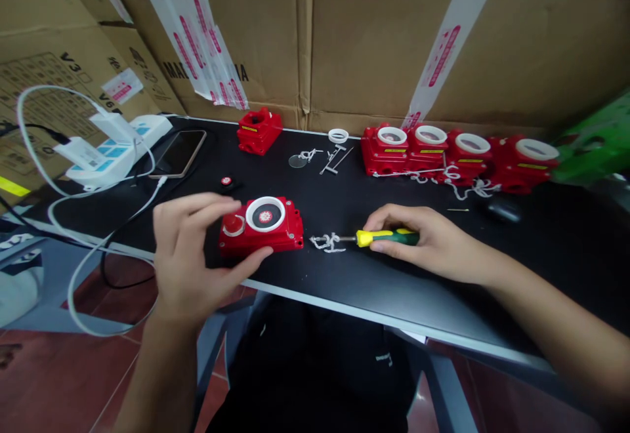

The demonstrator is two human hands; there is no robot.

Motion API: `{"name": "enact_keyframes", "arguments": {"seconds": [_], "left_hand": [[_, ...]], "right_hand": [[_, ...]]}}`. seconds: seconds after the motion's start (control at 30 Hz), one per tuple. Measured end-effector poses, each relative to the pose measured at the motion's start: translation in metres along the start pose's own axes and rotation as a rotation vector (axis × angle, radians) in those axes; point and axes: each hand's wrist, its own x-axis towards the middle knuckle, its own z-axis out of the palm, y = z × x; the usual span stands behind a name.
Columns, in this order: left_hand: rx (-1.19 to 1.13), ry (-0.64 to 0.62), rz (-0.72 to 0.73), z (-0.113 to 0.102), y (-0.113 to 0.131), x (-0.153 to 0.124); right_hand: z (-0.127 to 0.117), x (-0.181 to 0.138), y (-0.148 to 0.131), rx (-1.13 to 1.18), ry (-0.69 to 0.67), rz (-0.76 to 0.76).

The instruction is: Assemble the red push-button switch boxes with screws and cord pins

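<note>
A red push-button box (263,239) with a white ring, a dark round window and a red button lies near the table's front edge. My left hand (197,256) grips it from the left, thumb along the front side and fingers at the back. My right hand (418,239) is closed around the yellow and green handle of a screwdriver (367,238). Its shaft points left toward the box, with the tip apart from it. White string (329,244) lies at the shaft, between the handle and the box.
Several similar red boxes (433,157) stand in a row at the back right. An open red housing (259,131), a loose white ring (338,136) and small metal rods (336,159) lie farther back. A phone (180,153) and a power strip (123,151) with cables occupy the left.
</note>
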Motion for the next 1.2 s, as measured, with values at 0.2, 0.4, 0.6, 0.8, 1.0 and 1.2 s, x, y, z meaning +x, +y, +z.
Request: {"name": "enact_keyframes", "arguments": {"seconds": [0.2, 0.4, 0.6, 0.8, 1.0, 1.2], "left_hand": [[-0.082, -0.367, -0.192, 0.008, -0.020, 0.016], [-0.097, -0.449, -0.246, 0.010, -0.022, 0.014], [-0.147, -0.389, -0.263, 0.008, -0.028, 0.012], [-0.189, -0.356, -0.268, 0.009, -0.028, 0.010], [-0.192, -0.350, -0.252, 0.010, -0.029, 0.010], [-0.195, -0.365, -0.255, 0.009, -0.026, 0.011]], "right_hand": [[0.007, 0.004, 0.004, -0.100, 0.020, -0.049], [0.003, 0.003, 0.007, -0.103, 0.044, -0.054], [0.003, 0.002, 0.007, -0.102, 0.036, -0.041], [0.004, 0.004, 0.005, -0.097, 0.055, -0.049], [0.004, 0.003, 0.004, -0.112, 0.054, -0.059], [0.006, 0.004, 0.006, -0.110, 0.055, -0.064]]}}
